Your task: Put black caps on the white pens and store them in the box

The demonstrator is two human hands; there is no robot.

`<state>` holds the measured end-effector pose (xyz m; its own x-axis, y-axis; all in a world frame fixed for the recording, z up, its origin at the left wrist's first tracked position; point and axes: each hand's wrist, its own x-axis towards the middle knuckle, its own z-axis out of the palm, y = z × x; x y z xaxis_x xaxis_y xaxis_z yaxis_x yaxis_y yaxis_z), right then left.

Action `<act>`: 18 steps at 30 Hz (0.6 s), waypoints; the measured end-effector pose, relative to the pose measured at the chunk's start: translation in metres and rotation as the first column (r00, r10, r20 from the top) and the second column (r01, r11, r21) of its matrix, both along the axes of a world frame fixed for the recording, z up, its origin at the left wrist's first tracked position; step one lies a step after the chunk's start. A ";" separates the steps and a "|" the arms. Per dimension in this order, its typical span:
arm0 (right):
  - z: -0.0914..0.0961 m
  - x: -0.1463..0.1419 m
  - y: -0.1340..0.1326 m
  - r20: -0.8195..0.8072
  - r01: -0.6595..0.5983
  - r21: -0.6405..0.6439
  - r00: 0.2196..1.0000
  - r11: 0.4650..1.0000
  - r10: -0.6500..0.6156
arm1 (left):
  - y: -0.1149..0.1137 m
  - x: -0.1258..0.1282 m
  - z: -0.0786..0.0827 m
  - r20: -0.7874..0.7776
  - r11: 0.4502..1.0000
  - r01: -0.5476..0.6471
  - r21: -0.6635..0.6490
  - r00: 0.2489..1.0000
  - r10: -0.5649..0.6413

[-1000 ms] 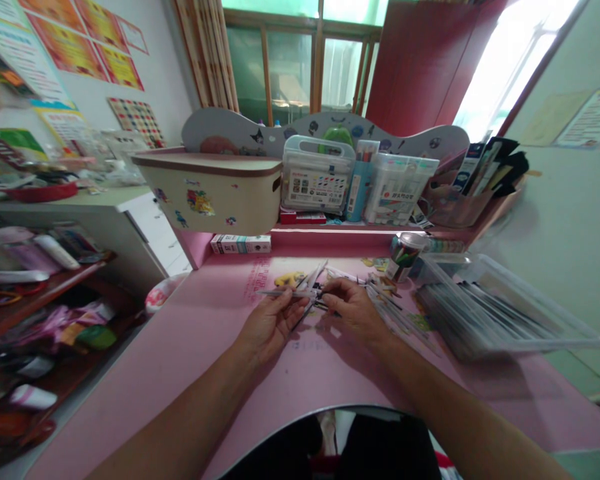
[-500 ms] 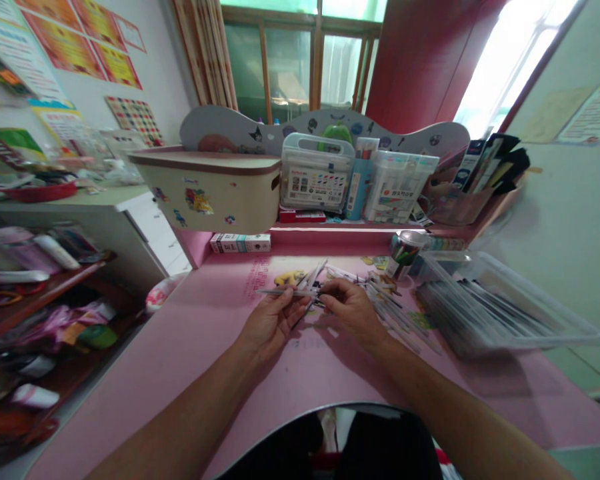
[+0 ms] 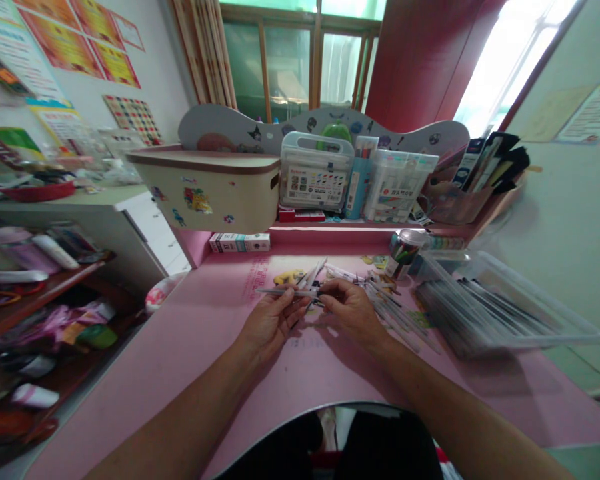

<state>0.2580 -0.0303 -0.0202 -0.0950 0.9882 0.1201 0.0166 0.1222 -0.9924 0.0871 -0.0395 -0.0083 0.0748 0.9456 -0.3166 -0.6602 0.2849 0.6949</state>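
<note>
Between my thumb and fingers, my left hand (image 3: 273, 321) grips a slim, pale pen (image 3: 275, 291) that points left and lies nearly level. At the pen's other end my right hand (image 3: 353, 307) pinches with thumb and fingertips; the small dark piece there is too small to make out. Both hands are just above the pink desk (image 3: 280, 380). Behind and right of them is a loose pile of pens and pen parts (image 3: 393, 310), partly hidden by my right hand. A small yellow item (image 3: 287, 277) lies past the left hand.
A clear plastic box (image 3: 500, 313) filled with long dark-tipped sticks stands at right. Near it is a clear jar (image 3: 404, 253). The shelf behind bears a cream bin (image 3: 210, 193), a marker case (image 3: 316, 177) and a pen holder (image 3: 473, 193). A narrow box (image 3: 240, 242) lies beneath.
Both hands keep almost the same place and the same grip on the pen. The view has shifted very slightly.
</note>
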 end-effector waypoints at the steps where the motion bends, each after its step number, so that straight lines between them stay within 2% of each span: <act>1: 0.000 0.000 -0.001 -0.007 -0.001 -0.013 1.000 1.000 0.001 | 0.000 0.000 0.000 0.000 1.000 -0.002 0.002 1.000 0.002; 6: 0.002 -0.002 -0.002 -0.032 -0.003 -0.026 0.999 1.000 0.002 | 0.001 0.001 -0.001 0.006 1.000 -0.017 0.011 1.000 0.017; 14: 0.000 -0.002 -0.002 -0.032 -0.015 -0.048 0.999 0.999 0.014 | 0.000 0.000 -0.001 0.003 0.998 0.036 0.052 0.999 -0.036; 18: 0.005 -0.002 -0.004 0.050 -0.014 -0.019 0.999 1.000 0.015 | -0.001 0.000 0.001 -0.007 0.998 0.036 0.057 0.999 -0.036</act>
<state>0.2565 -0.0343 -0.0156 -0.1151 0.9887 0.0963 0.0643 0.1042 -0.9925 0.0875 -0.0407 -0.0073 0.1075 0.9588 -0.2628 -0.6457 0.2683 0.7149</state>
